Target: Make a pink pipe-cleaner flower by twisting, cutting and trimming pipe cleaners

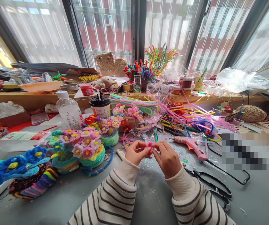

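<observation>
Pink piece (150,145), in hands (135,153), room between sleeves (117,192)

The grey table (261,197) carries scissors (196,174) and a glue gun (191,144) toward its right edge, pipe cleaners (209,121) heaped along the back edge, glitter (149,164) strewn over the middle, and flower pots (92,159) and a striped basket (37,184) toward the left edge.
</observation>
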### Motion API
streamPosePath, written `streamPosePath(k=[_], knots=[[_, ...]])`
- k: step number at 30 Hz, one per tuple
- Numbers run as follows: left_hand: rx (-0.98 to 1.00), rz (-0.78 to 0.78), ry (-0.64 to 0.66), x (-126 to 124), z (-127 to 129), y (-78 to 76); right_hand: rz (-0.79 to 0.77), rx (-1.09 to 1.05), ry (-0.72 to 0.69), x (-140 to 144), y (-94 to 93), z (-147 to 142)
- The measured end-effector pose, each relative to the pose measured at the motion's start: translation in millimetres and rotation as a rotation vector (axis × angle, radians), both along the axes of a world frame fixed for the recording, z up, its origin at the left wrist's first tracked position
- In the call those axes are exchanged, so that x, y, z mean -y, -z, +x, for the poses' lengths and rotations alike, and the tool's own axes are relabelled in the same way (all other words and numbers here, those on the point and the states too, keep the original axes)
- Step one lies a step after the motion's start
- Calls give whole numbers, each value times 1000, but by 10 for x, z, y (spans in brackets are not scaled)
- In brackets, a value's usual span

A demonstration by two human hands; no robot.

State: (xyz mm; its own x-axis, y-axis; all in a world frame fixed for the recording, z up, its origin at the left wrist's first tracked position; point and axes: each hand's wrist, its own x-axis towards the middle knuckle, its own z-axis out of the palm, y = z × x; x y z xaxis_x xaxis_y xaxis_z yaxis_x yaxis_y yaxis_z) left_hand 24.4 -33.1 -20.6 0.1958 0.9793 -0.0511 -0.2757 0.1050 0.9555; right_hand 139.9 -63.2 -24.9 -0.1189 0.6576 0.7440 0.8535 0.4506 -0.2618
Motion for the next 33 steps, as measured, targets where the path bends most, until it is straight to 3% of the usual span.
streamPosePath(k=[18, 33], knots=[[0, 4, 2, 8, -4, -5, 31, -9, -49, -6, 43, 1], [20, 23, 18, 11, -5, -11, 60, -2, 15, 20, 48, -8]])
